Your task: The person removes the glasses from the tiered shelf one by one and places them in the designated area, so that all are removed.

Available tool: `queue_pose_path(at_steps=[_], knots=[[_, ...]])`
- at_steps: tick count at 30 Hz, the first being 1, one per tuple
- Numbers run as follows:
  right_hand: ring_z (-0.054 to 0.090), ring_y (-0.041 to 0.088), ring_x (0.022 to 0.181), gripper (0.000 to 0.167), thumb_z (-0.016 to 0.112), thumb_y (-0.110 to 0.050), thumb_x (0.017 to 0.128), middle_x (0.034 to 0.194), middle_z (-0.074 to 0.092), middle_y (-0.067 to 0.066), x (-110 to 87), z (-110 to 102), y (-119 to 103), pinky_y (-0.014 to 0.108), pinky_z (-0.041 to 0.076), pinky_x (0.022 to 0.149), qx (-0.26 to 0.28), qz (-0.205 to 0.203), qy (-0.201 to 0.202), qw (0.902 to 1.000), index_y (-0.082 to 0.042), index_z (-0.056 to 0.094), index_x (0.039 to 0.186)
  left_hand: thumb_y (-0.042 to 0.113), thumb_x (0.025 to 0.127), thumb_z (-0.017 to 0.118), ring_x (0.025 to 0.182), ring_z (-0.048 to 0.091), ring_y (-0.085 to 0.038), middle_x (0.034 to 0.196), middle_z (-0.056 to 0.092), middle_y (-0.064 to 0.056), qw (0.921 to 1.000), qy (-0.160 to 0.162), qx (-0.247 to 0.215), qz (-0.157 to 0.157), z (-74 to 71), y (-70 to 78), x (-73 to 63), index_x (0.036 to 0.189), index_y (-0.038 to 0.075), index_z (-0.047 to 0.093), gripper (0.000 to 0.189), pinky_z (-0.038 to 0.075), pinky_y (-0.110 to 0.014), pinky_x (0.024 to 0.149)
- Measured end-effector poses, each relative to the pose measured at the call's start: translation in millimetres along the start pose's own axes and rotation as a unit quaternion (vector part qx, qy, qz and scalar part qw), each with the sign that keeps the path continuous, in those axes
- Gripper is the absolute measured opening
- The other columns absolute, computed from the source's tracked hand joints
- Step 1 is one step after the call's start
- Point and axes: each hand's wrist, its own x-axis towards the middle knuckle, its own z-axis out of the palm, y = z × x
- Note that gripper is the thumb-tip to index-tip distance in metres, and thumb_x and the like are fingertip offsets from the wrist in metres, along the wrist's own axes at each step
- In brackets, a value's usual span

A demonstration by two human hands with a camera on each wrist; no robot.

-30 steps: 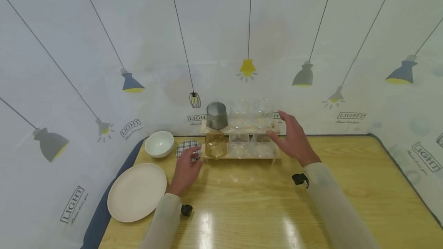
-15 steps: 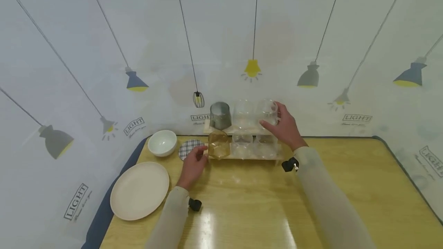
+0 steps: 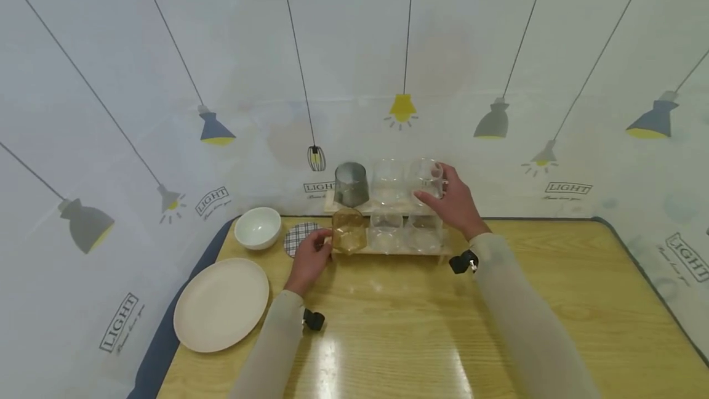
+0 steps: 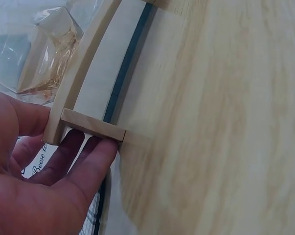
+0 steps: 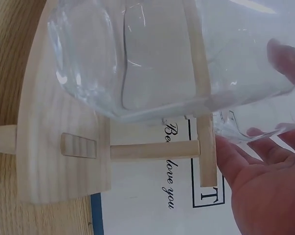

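Observation:
A two-tier wooden rack (image 3: 401,250) stands against the back wall, bearing several glasses. My left hand (image 3: 308,258) holds the rack's left end; in the left wrist view, the thumb lies at the rail and fingers reach under the wooden crosspiece (image 4: 93,125). My right hand (image 3: 456,203) grips the clear glass (image 3: 425,176) at the right of the upper tier, thumb in front and fingers behind. Left of it are another clear glass (image 3: 386,180) and a smoky grey glass (image 3: 351,185). The lower tier carries an amber glass (image 3: 349,231) and two clear glasses.
Left of the rack lie a checked round coaster (image 3: 299,237), a white bowl (image 3: 258,228) and a large pale plate (image 3: 221,305). The wooden table (image 3: 399,325) ends at a wall printed with lamps.
My right hand has moved left from beside the rack onto the upper right clear glass. My left hand has moved right, from over the coaster to the rack's left end.

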Motion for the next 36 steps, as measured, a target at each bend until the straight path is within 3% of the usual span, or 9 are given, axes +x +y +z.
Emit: queue_pose_path(at_steps=[9, 16, 21, 25, 31, 36], knots=[[0.047, 0.048, 0.146, 0.098, 0.074, -0.059, 0.094, 0.164, 0.044, 0.013, -16.2, -12, -15, 0.067, 0.047, 0.109, -0.004, -0.010, 0.016, 0.9998, -0.022, 0.022, 0.168, 0.016, 0.104, 0.065, 0.125, 0.067, -0.033, 0.137, 0.068, -0.011, 0.9997, 0.001, 0.020, -0.011, 1.2, 6.0, -3.0, 0.131, 0.015, 0.069, 0.027, 0.060, -0.041, 0.091], [0.051, 0.041, 0.145, 0.096, 0.075, -0.054, 0.095, 0.164, 0.045, 0.013, -39.6, -15, -36, 0.064, 0.050, 0.109, 0.015, -0.033, 0.012, 0.9993, -0.017, 0.024, 0.168, 0.017, 0.104, 0.066, 0.123, 0.068, -0.034, 0.132, 0.069, -0.015, 0.9995, -0.004, 0.009, -0.030, 0.3, 3.1, -4.3, 0.129, 0.016, 0.070, 0.025, 0.061, -0.035, 0.081], [0.054, 0.037, 0.143, 0.091, 0.077, -0.045, 0.096, 0.161, 0.047, 0.016, -58.8, -15, -48, 0.060, 0.050, 0.112, 0.052, -0.046, 0.006, 0.9976, -0.014, 0.028, 0.166, 0.017, 0.102, 0.068, 0.124, 0.066, -0.031, 0.132, 0.069, -0.013, 0.9995, -0.001, 0.017, -0.027, 0.0, 0.6, -1.3, 0.127, 0.018, 0.071, 0.025, 0.061, -0.038, 0.086], [0.058, 0.033, 0.140, 0.084, 0.081, -0.035, 0.095, 0.157, 0.052, 0.014, -71.7, -9, -53, 0.055, 0.054, 0.108, 0.084, -0.063, 0.011, 0.9944, -0.017, 0.034, 0.163, 0.017, 0.102, 0.068, 0.124, 0.065, -0.029, 0.132, 0.069, -0.011, 0.9993, -0.005, 0.026, -0.025, -2.0, -0.8, 2.6, 0.127, 0.018, 0.070, 0.026, 0.060, -0.040, 0.089], [0.063, 0.032, 0.133, 0.079, 0.086, -0.024, 0.090, 0.150, 0.057, 0.006, -87.8, 7, -64, 0.053, 0.056, 0.105, 0.103, -0.091, 0.005, 0.9905, -0.020, 0.044, 0.157, 0.014, 0.102, 0.066, 0.115, 0.065, -0.027, 0.127, 0.069, -0.012, 0.9995, -0.006, 0.022, -0.021, -3.4, 3.2, 3.9, 0.127, 0.015, 0.070, 0.025, 0.058, -0.034, 0.080], [0.068, 0.033, 0.126, 0.079, 0.088, -0.019, 0.088, 0.143, 0.063, 0.010, -99.2, 25, -72, 0.048, 0.060, 0.098, 0.104, -0.107, -0.005, 0.9887, -0.017, 0.047, 0.155, 0.014, 0.102, 0.067, 0.112, 0.066, -0.026, 0.128, 0.070, -0.012, 0.9999, -0.007, 0.012, -0.008, -2.1, 3.2, 6.2, 0.126, 0.015, 0.070, 0.024, 0.058, -0.031, 0.077]])
